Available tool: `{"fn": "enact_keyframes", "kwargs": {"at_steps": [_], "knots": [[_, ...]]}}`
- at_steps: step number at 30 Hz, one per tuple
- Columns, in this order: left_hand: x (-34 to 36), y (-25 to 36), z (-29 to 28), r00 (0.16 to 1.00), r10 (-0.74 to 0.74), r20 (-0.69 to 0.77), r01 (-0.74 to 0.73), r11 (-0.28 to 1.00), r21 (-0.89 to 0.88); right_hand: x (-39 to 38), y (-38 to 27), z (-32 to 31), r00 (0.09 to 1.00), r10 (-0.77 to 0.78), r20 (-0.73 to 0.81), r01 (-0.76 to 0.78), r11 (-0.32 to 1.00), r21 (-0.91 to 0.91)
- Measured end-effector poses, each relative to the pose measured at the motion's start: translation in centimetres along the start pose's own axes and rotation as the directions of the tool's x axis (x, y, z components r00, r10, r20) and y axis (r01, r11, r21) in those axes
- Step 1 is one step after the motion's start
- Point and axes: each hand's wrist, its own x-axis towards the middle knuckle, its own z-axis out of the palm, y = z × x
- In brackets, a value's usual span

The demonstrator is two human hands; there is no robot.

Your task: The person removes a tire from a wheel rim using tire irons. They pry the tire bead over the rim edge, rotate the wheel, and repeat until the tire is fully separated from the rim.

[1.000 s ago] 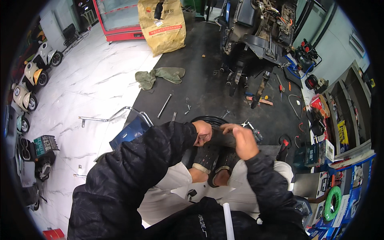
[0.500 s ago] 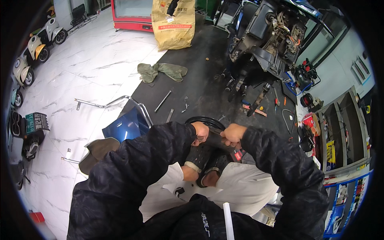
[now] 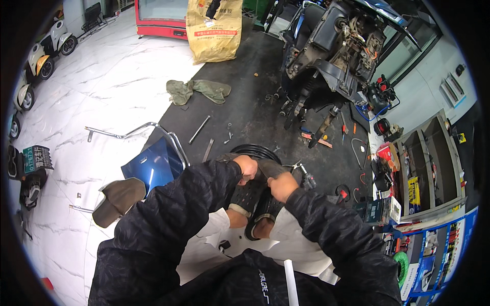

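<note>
Dark flooring (image 3: 245, 115) spreads ahead, a black tyre-like ring (image 3: 253, 149) lying near, just beyond your shoes (image 3: 244, 195). Your left hand (image 3: 246, 168) and right hand (image 3: 282, 186) curl their fingers at its near side; whether they pinch it cannot be told. Keep both hands level.

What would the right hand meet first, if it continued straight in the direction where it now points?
Most likely the dark, tyre-like piece just ahead of the right hand, which seems to touch it; exact depth is hard to judge.
</note>
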Motion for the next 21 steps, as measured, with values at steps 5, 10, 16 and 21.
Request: {"fn": "enact_keyframes", "kwargs": {"at_steps": [5,10,16,21], "knots": [[-0.1,3.7,1.9,0.861,-0.463,-0.21,0.507,0.754,0.418,-2.6,0.2,2.6,0.992,0.001,-0.123,-0.003,1.0,-0.019],[0.8,4.2,3.9,0.876,-0.347,-0.335,0.481,0.571,0.665,-4.0,0.1,3.4,0.992,0.068,-0.109,-0.073,0.997,-0.041],[1.6,3.5,4.1,0.861,-0.352,-0.368,0.507,0.527,0.682,-4.5,-0.7,4.0,0.988,0.083,-0.13,-0.094,0.992,-0.082],[2.3,1.4,4.1,0.851,-0.359,-0.383,0.524,0.54,0.659,-3.1,-1.5,1.4,0.994,0.102,-0.026,-0.105,0.976,-0.189]]}}
